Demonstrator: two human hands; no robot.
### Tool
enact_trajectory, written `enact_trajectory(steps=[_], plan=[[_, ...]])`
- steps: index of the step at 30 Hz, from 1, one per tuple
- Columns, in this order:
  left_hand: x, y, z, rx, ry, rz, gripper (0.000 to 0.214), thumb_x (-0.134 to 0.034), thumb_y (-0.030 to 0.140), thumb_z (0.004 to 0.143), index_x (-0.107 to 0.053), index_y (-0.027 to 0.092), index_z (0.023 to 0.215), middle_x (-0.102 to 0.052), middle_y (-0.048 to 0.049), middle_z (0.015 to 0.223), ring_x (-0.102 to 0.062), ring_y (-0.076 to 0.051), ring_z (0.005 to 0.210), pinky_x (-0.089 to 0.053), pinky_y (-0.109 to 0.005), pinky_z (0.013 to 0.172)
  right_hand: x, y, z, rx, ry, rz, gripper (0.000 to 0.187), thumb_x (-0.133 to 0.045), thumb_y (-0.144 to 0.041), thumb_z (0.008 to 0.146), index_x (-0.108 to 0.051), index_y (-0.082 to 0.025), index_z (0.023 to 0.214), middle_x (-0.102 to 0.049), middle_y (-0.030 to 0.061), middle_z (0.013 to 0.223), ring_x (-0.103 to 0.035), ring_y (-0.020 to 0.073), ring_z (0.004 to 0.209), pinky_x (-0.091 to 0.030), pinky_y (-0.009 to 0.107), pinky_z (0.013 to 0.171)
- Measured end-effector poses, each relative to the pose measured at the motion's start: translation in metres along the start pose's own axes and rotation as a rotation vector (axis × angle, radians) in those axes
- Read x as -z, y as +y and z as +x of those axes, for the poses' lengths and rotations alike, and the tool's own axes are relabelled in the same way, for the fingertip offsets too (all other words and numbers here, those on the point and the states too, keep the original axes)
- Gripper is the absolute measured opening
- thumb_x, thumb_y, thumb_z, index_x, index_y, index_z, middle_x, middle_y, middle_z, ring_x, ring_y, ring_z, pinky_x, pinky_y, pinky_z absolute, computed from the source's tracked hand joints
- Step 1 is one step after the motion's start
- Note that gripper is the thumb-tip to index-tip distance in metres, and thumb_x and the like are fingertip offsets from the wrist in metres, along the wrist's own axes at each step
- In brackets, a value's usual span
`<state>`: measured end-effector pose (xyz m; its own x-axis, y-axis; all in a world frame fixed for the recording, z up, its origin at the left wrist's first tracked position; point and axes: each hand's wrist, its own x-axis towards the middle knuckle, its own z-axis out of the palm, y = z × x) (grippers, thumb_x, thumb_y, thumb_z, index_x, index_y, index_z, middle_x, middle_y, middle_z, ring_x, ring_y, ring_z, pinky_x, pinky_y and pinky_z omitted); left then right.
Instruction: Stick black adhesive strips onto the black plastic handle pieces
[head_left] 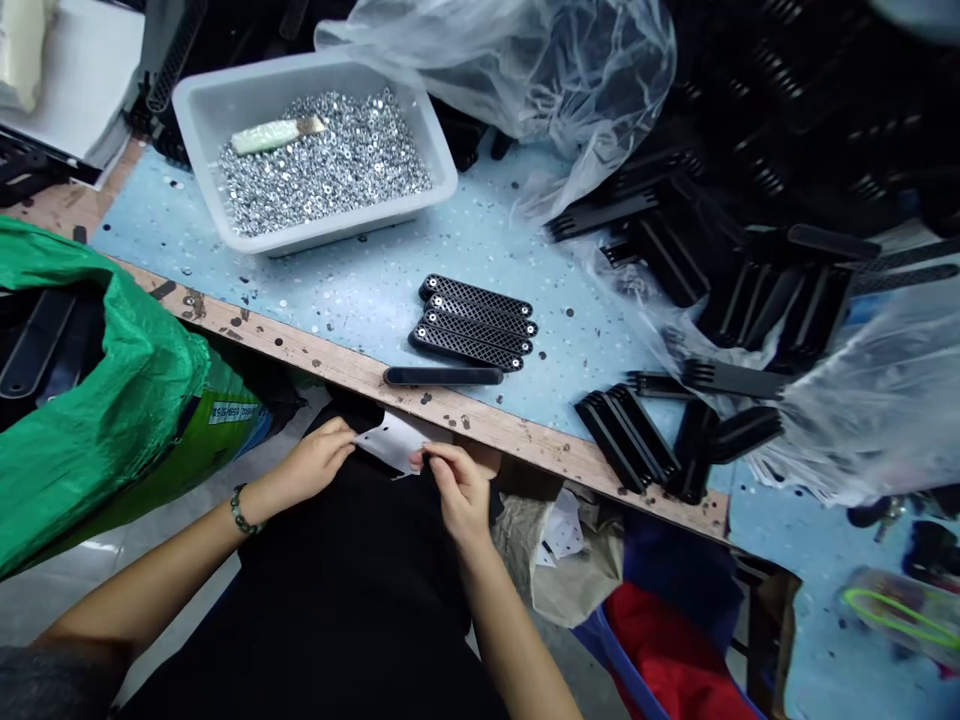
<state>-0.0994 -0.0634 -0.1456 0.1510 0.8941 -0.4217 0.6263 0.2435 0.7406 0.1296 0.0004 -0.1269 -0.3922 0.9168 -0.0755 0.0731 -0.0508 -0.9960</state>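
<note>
Both my hands hold a small white sheet (391, 441), probably paper or peel-off backing, just below the table's wooden front edge (300, 355). My left hand (315, 462) pinches its left side, and a beaded bracelet (240, 510) circles that wrist. My right hand (457, 490) grips the sheet's lower right corner between finger and thumb. A dark object lies partly behind the sheet, over my black clothing, and its shape is hidden. Beyond the edge, a black bar (442, 376) lies nearest my hands, next to several black perforated strips (472, 322) laid side by side.
A white tub (315, 225) of small silver nuts (322, 170) holds a pale-handled tool (274, 135). Piles of black parts (675, 240) and clear plastic (510, 80) cover the blue mat (360, 280). A green bag (97, 400) sits left; a beige sack (562, 560) sits below.
</note>
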Motion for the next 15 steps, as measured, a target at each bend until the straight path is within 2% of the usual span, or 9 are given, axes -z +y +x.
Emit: enact_trajectory(steps=[2, 3, 5, 7, 9, 10, 12, 15], plan=[[0.013, 0.0, -0.006, 0.01, -0.011, 0.122, 0.028, -0.044, 0.033, 0.096, -0.064, 0.017, 0.107, -0.057, -0.007, 0.101, -0.058, -0.018, 0.096, -0.048, -0.03, 0.084, 0.015, -0.024, 0.017, 0.127, 0.016, -0.051, 0.02, -0.055, -0.019, 0.093, -0.067, -0.024, 0.108, -0.068, 0.0053, 0.094, -0.066, 0.0165, 0.085, -0.055, 0.032, 0.074], [0.023, 0.004, -0.008, -0.008, 0.009, 0.167, 0.031, -0.048, 0.036, 0.094, -0.062, 0.02, 0.117, -0.058, -0.0068, 0.106, -0.058, -0.019, 0.099, -0.048, -0.031, 0.085, 0.022, -0.038, 0.03, 0.199, 0.014, -0.144, 0.018, -0.06, -0.02, 0.09, -0.067, -0.023, 0.106, -0.067, 0.0062, 0.096, -0.065, 0.018, 0.091, -0.054, 0.034, 0.078], [0.045, 0.02, -0.008, -0.048, 0.139, 0.172, 0.039, -0.052, 0.04, 0.093, -0.056, 0.024, 0.128, -0.058, -0.0061, 0.112, -0.059, -0.017, 0.099, -0.049, -0.028, 0.083, 0.032, -0.062, 0.059, 0.315, 0.018, -0.354, 0.019, -0.065, -0.02, 0.086, -0.066, -0.022, 0.105, -0.065, 0.0071, 0.099, -0.062, 0.0192, 0.096, -0.053, 0.035, 0.083], [0.068, 0.04, 0.001, -0.107, 0.337, 0.064, 0.031, -0.05, 0.034, 0.094, -0.059, 0.023, 0.122, -0.06, -0.0054, 0.108, -0.06, -0.013, 0.09, -0.051, -0.023, 0.077, 0.036, -0.079, 0.089, 0.401, -0.015, -0.534, 0.017, -0.066, -0.021, 0.086, -0.065, -0.02, 0.103, -0.064, 0.0071, 0.098, -0.061, 0.0188, 0.095, -0.052, 0.034, 0.081], [0.086, 0.06, 0.02, -0.154, 0.487, -0.02, 0.029, -0.05, 0.031, 0.094, -0.061, 0.019, 0.118, -0.061, -0.007, 0.109, -0.061, -0.013, 0.092, -0.052, -0.023, 0.082, 0.034, -0.087, 0.115, 0.445, -0.087, -0.673, 0.011, -0.062, -0.02, 0.088, -0.064, -0.019, 0.1, -0.063, 0.0069, 0.096, -0.061, 0.018, 0.093, -0.052, 0.033, 0.08], [0.092, 0.068, 0.032, -0.154, 0.485, -0.063, 0.031, -0.05, 0.032, 0.094, -0.061, 0.019, 0.119, -0.061, -0.0076, 0.111, -0.062, -0.013, 0.094, -0.053, -0.024, 0.083, 0.031, -0.088, 0.125, 0.451, -0.129, -0.728, 0.009, -0.06, -0.019, 0.089, -0.063, -0.019, 0.098, -0.063, 0.0068, 0.096, -0.061, 0.0177, 0.092, -0.051, 0.033, 0.08], [0.099, 0.077, 0.057, -0.132, 0.397, -0.176, 0.035, -0.051, 0.034, 0.093, -0.06, 0.019, 0.123, -0.06, -0.0084, 0.117, -0.064, -0.014, 0.095, -0.055, -0.023, 0.079, 0.026, -0.086, 0.14, 0.442, -0.205, -0.813, 0.008, -0.057, -0.018, 0.091, -0.064, -0.019, 0.096, -0.063, 0.0069, 0.096, -0.061, 0.0176, 0.092, -0.051, 0.032, 0.08], [0.098, 0.08, 0.088, -0.088, 0.252, -0.32, 0.038, -0.055, 0.034, 0.09, -0.06, 0.019, 0.124, -0.065, -0.0078, 0.107, -0.066, -0.013, 0.087, -0.055, -0.021, 0.07, 0.021, -0.079, 0.151, 0.42, -0.281, -0.874, 0.01, -0.056, -0.02, 0.092, -0.065, -0.018, 0.096, -0.063, 0.0073, 0.096, -0.061, 0.018, 0.09, -0.051, 0.031, 0.078]])
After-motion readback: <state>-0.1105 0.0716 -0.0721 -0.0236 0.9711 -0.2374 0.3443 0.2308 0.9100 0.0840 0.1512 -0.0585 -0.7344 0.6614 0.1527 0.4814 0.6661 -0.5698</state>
